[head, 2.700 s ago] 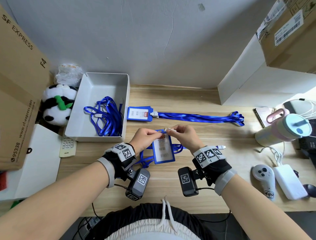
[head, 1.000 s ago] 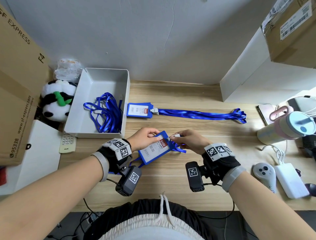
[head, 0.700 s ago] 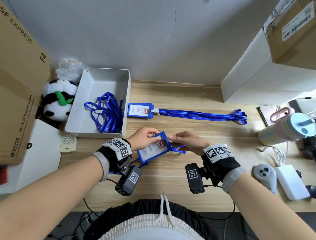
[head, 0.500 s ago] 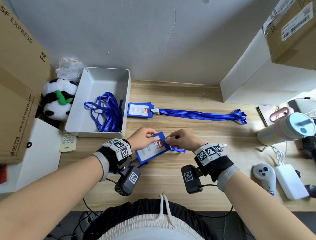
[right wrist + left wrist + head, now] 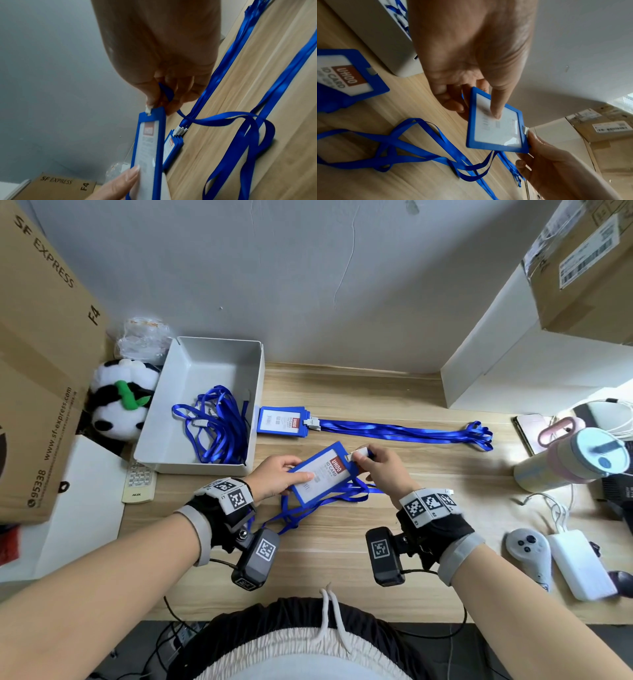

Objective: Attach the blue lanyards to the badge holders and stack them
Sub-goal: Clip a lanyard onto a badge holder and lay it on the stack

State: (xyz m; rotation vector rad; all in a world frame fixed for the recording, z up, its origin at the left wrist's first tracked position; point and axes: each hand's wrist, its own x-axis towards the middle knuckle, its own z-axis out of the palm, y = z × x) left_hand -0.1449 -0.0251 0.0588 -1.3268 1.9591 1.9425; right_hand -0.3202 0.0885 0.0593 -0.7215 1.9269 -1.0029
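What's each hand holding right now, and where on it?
Left hand grips the badge holder by its lower end, thumb on the front window. Right hand pinches the lanyard clip at the holder's top slot.

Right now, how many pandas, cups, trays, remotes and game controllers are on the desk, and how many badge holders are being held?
Panda toy: 1
Cup: 1
Tray: 1
Remote: 1
Game controller: 1
Badge holder in the left hand: 1
Total: 6
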